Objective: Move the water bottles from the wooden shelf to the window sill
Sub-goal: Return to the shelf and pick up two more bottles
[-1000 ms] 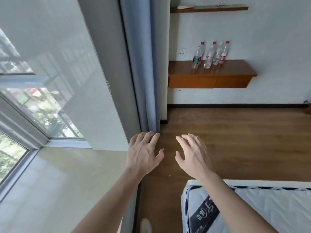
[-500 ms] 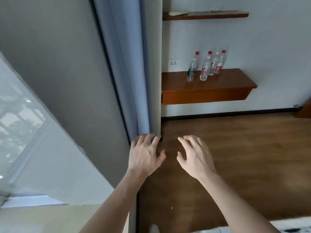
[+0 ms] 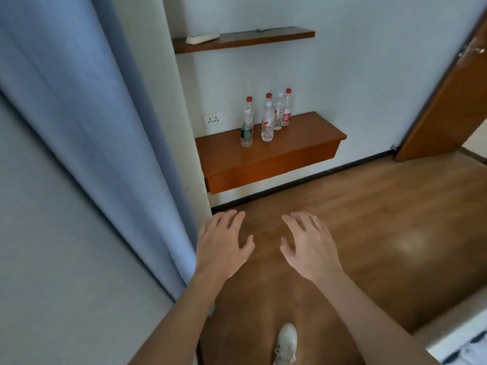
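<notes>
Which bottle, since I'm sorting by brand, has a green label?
The leftmost bottle on the lower shelf; its label is dark green, while the labels visible on the others are red.

All you really get of the person is a bare left forearm (image 3: 181,317) and a bare right forearm (image 3: 374,320) running up from the bottom edge, uncovered the whole visible length. They end in the left hand (image 3: 221,246) and right hand (image 3: 308,248) around mid-frame. At bottom centre there's one white lace-up sneaker (image 3: 286,343) with a rounded toe and kinda blurry whitish laces.
</notes>
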`<state>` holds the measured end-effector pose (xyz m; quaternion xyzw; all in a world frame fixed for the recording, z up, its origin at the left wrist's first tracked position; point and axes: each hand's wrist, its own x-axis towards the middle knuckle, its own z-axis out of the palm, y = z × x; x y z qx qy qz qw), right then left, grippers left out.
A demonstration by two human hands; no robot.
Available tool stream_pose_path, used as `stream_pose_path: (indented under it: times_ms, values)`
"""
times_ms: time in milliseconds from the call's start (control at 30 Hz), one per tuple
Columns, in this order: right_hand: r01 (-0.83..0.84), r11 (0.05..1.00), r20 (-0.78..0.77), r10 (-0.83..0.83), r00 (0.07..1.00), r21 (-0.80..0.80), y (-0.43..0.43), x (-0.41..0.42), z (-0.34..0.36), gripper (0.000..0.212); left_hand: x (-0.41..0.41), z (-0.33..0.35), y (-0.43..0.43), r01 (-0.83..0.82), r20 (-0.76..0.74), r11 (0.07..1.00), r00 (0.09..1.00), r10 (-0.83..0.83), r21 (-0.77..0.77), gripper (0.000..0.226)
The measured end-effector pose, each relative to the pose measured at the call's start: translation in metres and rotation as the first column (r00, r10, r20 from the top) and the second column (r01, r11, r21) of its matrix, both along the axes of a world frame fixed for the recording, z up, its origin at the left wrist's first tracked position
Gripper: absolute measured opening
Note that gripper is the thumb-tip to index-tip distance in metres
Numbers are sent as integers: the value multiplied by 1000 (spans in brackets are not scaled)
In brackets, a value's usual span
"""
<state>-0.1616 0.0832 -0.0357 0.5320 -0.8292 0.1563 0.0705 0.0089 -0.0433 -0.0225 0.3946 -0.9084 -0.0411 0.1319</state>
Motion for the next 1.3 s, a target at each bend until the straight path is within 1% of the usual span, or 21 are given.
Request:
stream_pose_path:
  times_ms: [133, 267, 533, 667, 800, 1000, 1100, 1233, 1300]
  values:
    - [55, 998, -9, -55, 998, -8, -29, -47, -1, 51, -52, -5, -42, 46, -1, 999, 999, -46, -29, 62]
    - [91, 996, -7, -91, 996, 4, -63, -112, -3, 53, -122, -3, -77, 76, -21, 996, 997, -78, -48, 59]
    - [153, 988, 56, -152, 987, -16, -132, -265, 8, 56, -289, 1, -157, 121, -35, 993, 992, -121, -15, 59]
    - [151, 989, 44, -151, 988, -1, -163, -324, 6, 56, -352, 0, -189, 116, -57, 993, 992, -116, 3, 58]
    - [157, 987, 39, -156, 987, -21, -192, -368, 4, 55, -387, -3, -217, 103, -74, 995, 992, -103, -10, 57]
    - [130, 991, 40, -129, 991, -20, -250, -428, -6, 54, -436, -18, -268, 22, -100, 999, 995, -19, 33, 57]
    - [110, 994, 49, -109, 993, -6, -289, -458, -13, 55, -460, -25, -298, -28, -122, 998, 992, 35, 56, 58]
    - [80, 997, 56, -80, 995, 4, -349, -495, -18, 54, -488, -35, -355, -72, -127, 997, 989, 75, 26, 58]
    - [56, 998, 73, -56, 996, 10, -382, -513, -19, 54, -499, -42, -383, -91, -129, 995, 987, 95, 41, 57]
